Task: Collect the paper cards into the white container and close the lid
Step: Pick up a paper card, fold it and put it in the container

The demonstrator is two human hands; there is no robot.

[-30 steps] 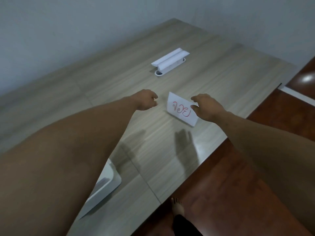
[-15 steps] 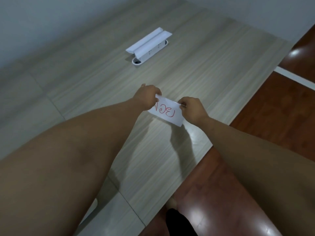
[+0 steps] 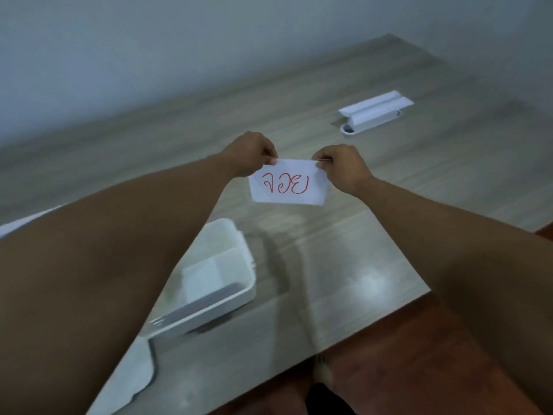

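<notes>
A white paper card [image 3: 287, 182] with red handwriting hangs in the air above the table, held by its two top corners. My left hand [image 3: 254, 152] pinches the left corner and my right hand [image 3: 342, 167] pinches the right one. Below and to the left stands the open white container [image 3: 239, 250], partly hidden by my left forearm, with white paper lying inside. A flat white piece, maybe the lid [image 3: 131, 381], lies near the table's front edge.
A white card holder [image 3: 374, 113] with folded white paper in it sits at the far right of the wooden table [image 3: 344, 265]. The table's front edge runs diagonally, with reddish floor [image 3: 404, 354] beyond. A grey wall backs the table.
Both hands took the card by its corners, lifted it off the table and turned it so the writing faces me. The view swung left, bringing the container into sight.
</notes>
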